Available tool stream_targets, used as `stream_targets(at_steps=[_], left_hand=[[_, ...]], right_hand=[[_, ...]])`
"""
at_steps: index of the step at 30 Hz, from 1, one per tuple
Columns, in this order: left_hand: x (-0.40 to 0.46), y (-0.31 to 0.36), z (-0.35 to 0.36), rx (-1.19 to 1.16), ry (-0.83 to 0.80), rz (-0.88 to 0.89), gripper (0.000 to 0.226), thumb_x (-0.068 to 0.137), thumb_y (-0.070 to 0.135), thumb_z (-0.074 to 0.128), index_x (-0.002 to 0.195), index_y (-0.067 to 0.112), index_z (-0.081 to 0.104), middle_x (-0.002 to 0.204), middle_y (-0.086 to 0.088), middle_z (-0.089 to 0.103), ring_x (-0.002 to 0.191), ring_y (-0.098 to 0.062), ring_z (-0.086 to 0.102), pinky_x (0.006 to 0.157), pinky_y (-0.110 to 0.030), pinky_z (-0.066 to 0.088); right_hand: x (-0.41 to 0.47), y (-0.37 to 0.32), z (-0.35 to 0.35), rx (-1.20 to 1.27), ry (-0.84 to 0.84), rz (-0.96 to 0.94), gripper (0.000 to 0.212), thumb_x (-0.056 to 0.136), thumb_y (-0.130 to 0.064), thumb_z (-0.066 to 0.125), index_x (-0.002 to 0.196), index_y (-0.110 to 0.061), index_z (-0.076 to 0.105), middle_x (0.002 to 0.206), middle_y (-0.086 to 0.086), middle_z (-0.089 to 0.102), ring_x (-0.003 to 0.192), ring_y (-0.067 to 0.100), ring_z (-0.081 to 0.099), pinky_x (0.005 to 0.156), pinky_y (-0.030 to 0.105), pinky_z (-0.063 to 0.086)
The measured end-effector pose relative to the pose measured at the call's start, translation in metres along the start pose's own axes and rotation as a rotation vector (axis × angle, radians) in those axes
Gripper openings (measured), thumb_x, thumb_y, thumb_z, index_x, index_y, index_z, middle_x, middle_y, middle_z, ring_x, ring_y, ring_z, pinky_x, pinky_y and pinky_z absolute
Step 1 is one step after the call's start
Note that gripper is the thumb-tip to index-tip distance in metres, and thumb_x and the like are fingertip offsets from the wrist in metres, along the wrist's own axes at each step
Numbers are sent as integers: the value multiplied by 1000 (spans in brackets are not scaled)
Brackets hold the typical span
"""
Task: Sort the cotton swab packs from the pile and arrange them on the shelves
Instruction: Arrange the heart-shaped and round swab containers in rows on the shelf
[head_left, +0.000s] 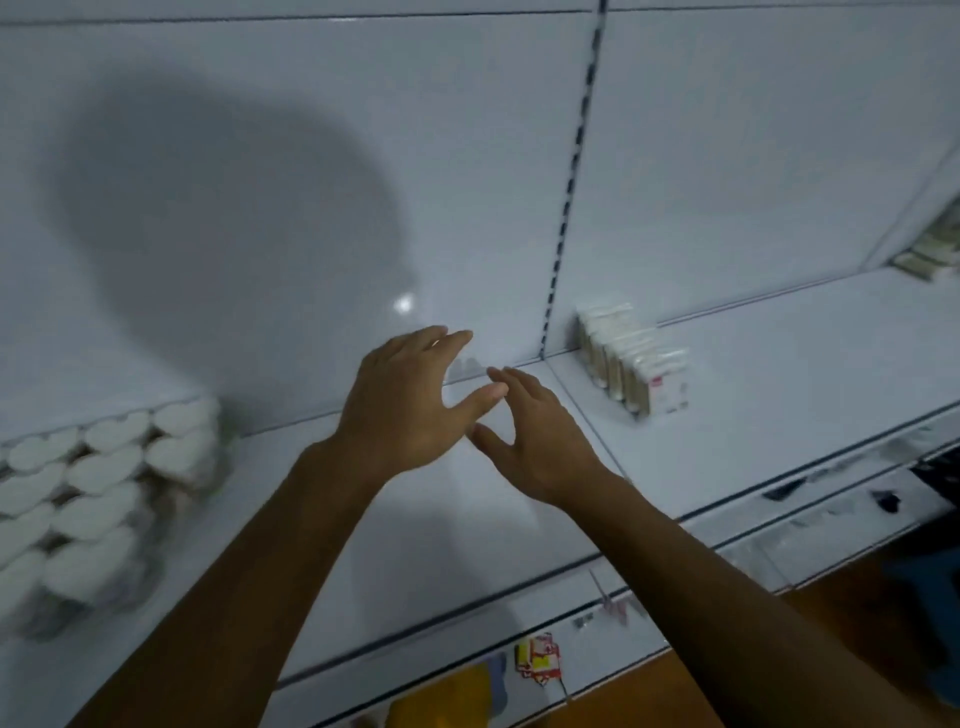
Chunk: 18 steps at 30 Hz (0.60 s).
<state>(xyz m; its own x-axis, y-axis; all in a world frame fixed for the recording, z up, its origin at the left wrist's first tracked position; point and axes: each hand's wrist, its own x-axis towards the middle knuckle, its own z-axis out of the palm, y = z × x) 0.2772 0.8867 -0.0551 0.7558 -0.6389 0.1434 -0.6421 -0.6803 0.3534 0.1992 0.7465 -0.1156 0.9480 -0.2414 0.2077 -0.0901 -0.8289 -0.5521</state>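
Note:
Both of my hands hover over the white shelf (415, 561), near its back wall. My left hand (405, 400) has its fingers spread and holds nothing. My right hand (535, 436) is just right of it, fingers apart and empty; the thumbs nearly touch. A row of upright cotton swab packs (631, 358) stands on the shelf to the right of the hands. At the far left sits a stack of heart-shaped swab tubs (98, 493) with white lids.
A slotted upright (571, 176) divides the white back panel. More packs (935, 249) lie at the far right edge. Below the shelf's front rail (519, 613) are a small red-and-yellow tag (540, 657), something yellow (457, 696) and orange-brown floor (852, 613).

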Motion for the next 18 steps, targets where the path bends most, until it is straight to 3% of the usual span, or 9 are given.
stream_targets(at_steps=[6, 11, 18], left_hand=[[26, 150, 49, -5, -7, 162, 81, 83, 75, 38, 147, 26, 42, 151, 3, 45, 138, -21, 41, 114, -40, 30], [52, 267, 91, -68, -24, 194, 84, 78, 74, 34, 150, 30, 36, 155, 5, 39, 141, -22, 38, 113, -43, 33], [104, 384, 152, -138, -93, 337, 80, 82, 73, 34, 149, 29, 36, 154, 5, 40, 139, -22, 39, 113, -49, 36]], right_hand=[[-57, 114, -100, 17, 104, 132, 69, 93, -56, 53, 146, -15, 40, 148, 6, 46, 131, 25, 48, 106, 44, 44], [-109, 212, -177, -55, 169, 277, 73, 94, -59, 46, 152, -17, 29, 157, 6, 33, 141, 24, 35, 113, 42, 36], [-157, 328, -255, -82, 264, 477, 71, 94, -57, 49, 151, -18, 32, 157, 4, 34, 140, 24, 36, 112, 43, 37]])
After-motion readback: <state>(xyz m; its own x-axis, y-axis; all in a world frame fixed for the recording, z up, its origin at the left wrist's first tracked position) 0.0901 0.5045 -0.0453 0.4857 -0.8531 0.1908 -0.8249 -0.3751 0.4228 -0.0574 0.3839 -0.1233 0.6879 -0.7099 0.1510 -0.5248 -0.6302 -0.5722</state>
